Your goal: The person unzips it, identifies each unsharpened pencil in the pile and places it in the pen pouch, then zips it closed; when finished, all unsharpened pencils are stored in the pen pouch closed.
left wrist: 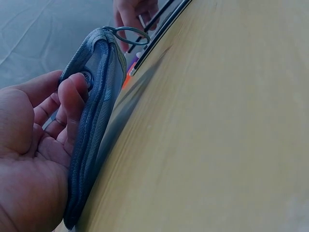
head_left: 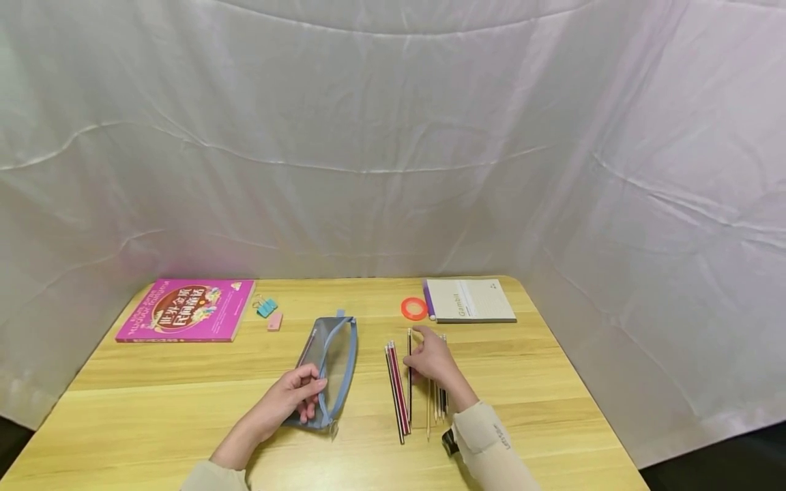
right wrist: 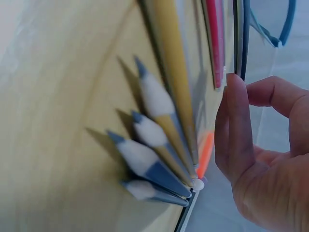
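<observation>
The blue mesh pencil case (head_left: 328, 368) lies flat on the counter (head_left: 552, 395), its near end pinched in the left hand (head_left: 295, 399), apparently to steady it with the zipper open; what it holds cannot be made out. Just right of that grip, the right hand (head_left: 430, 358) fingers a dark pencil (head_left: 409, 382) among loose pencils (head_left: 398, 389), grip narrow, fingertips touching it.

Sharpened pencils (right wrist: 154, 140) lie fanned on the bench (right wrist: 58, 121), tips toward the camera. The right hand (right wrist: 260, 164) sits just beside them, one fingertip (right wrist: 235, 84) touching the end of a dark pencil (right wrist: 240, 36).
</observation>
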Motion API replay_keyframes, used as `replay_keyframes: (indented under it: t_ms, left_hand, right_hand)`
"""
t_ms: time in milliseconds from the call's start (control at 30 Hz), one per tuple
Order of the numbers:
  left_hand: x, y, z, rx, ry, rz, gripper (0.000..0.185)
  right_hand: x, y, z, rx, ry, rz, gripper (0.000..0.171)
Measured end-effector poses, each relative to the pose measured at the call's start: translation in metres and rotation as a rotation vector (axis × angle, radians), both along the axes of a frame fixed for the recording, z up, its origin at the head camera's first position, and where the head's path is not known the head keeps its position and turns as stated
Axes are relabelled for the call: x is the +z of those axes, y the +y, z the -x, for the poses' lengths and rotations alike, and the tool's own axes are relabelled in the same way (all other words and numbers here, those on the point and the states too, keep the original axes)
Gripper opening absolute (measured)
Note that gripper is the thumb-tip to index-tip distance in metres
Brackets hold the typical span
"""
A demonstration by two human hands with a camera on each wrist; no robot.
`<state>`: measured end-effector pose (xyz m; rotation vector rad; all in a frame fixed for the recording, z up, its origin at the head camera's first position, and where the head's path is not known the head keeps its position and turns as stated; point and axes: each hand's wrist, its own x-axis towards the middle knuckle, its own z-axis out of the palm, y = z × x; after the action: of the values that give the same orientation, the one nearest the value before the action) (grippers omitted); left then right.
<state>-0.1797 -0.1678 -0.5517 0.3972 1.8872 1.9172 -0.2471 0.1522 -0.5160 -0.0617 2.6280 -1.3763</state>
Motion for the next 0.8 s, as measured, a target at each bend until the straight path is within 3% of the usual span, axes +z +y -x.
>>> replay_keyframes:
  t_ms: [233,467,800]
  left_hand:
    - [0.001,-0.001,0.0,-0.009,-0.001,0.0,0.032]
    - [-0.001,-0.001,0.0,-0.021,0.003,-0.006,0.031]
    - [-0.002,-0.002,0.0,-0.021,0.005,0.003,0.03]
  right_hand:
    - [0.007,0.0,-0.001,-0.016,-0.019,0.133,0.093]
    - [0.011,-0.004,-0.002,-0.053,-0.01,0.228,0.091]
    - [0.018,-0.007,-0.002,-0.098,-0.029,0.465,0.09]
